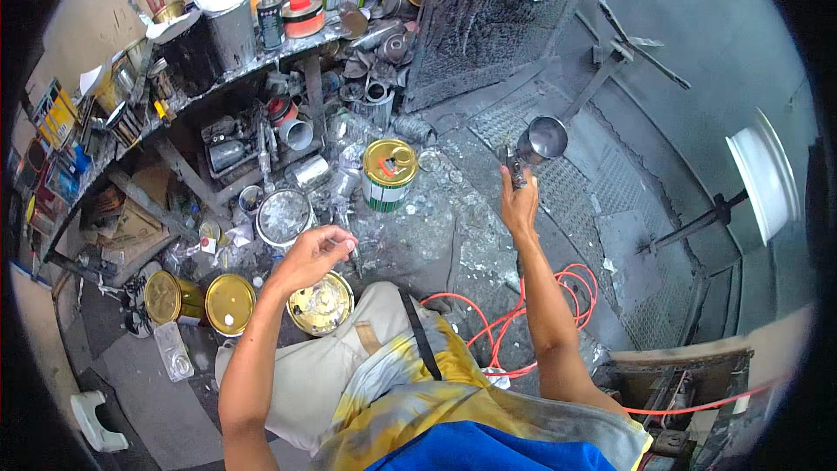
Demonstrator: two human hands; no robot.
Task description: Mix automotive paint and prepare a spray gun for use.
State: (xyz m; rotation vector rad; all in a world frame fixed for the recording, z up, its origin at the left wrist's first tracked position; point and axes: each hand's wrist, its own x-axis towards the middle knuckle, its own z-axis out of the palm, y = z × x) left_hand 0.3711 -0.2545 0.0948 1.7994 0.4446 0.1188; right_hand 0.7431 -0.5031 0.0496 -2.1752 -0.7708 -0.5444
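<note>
My right hand (520, 205) is stretched forward, its fingers wrapped round a dark spray gun (514, 166). The gun's round metal cup (544, 139) shows its dark inside. Nearer my body, my left hand (316, 259) is closed, thumb and fingers pressed together; what they hold, if anything, is too small to make out. Below it lies a round gold lid or can top (321, 303) smeared with paint. Just beyond my left hand stands a paint-stained pail (284, 216). A gold-topped green and white paint can (390, 174) stands between my hands.
A cluttered shelf (253, 65) of cans and containers runs along the left. On the right, a white wheel rim (764, 176) sits on a stand arm (697, 225). A red hose (497, 331) coils by my right forearm. Two gold cans (230, 305) lie left of my knee.
</note>
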